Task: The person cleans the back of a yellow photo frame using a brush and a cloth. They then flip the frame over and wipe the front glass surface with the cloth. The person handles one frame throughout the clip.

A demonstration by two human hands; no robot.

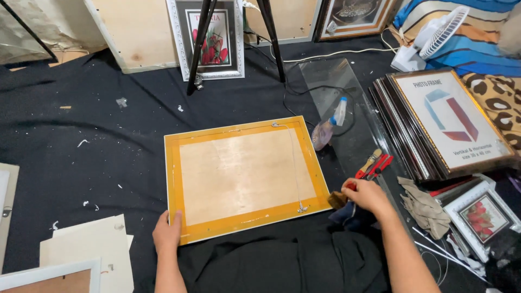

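Head view: frame [247,176] btwn both hands.

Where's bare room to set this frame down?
Bare black cloth lies left of the face-down frame, up to the tripod. It is crowded right: glass sheet, pliers, stacked frames, by the right hand.

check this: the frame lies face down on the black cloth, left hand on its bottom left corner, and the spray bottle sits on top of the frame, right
Not quite. In the head view the spray bottle lies on the glass sheet beside the frame, not on it. The left hand does hold the bottom left corner.
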